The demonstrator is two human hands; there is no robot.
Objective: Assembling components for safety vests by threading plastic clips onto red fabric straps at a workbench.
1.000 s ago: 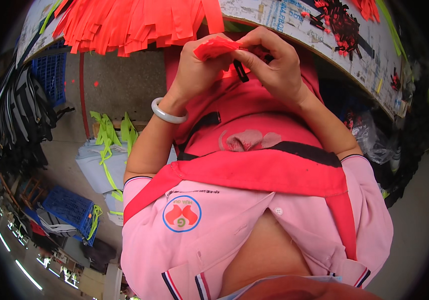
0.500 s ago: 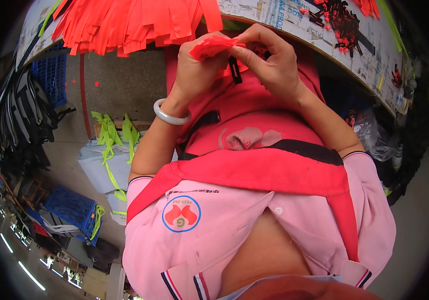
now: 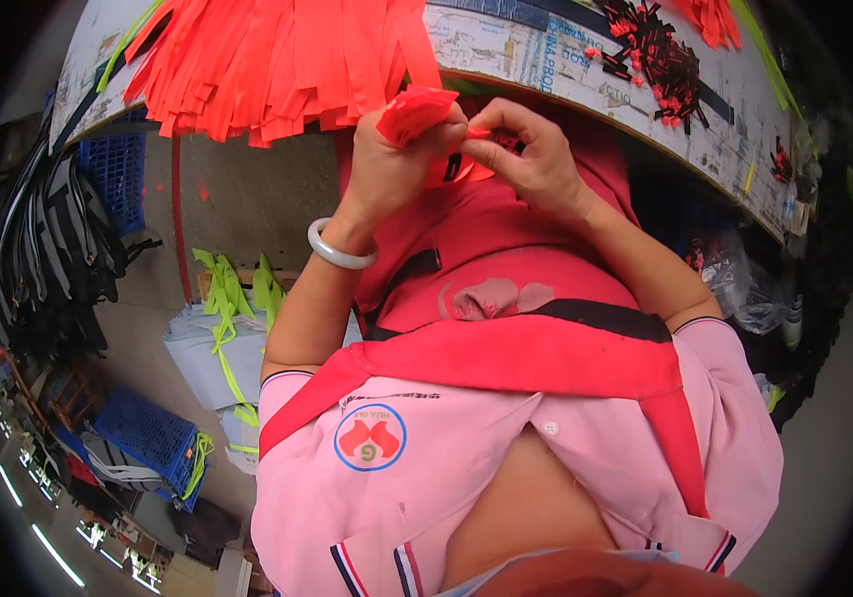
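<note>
A folded neon orange-red fabric strip (image 3: pixel 414 115) sits in the grip of my left hand (image 3: pixel 391 171), its end standing up above the closed fingers. My right hand (image 3: pixel 536 164) pinches an orange-red piece of the strip between thumb and forefinger, close beside the left fingertips. Under the fingers, between the two hands, a small black plastic piece (image 3: pixel 453 166) shows; most of it is hidden. Both hands are just off the table's front edge, above my red apron (image 3: pixel 506 244). Just beyond my left hand, a thick bunch of orange-red strips (image 3: pixel 267 70) hangs over that edge.
On the table (image 3: pixel 491 60) at the far right lies a pile of small black and red pieces (image 3: pixel 660 65). Dark straps (image 3: pixel 43 239) hang at the left, near a blue crate (image 3: pixel 113 179). Grey bundles with lime ties (image 3: pixel 222 328) stand on the floor.
The black piece hung down plainly between my hands before; now it is mostly covered by fingers. My right hand has turned and lowered slightly. The whole view has shifted a little.
</note>
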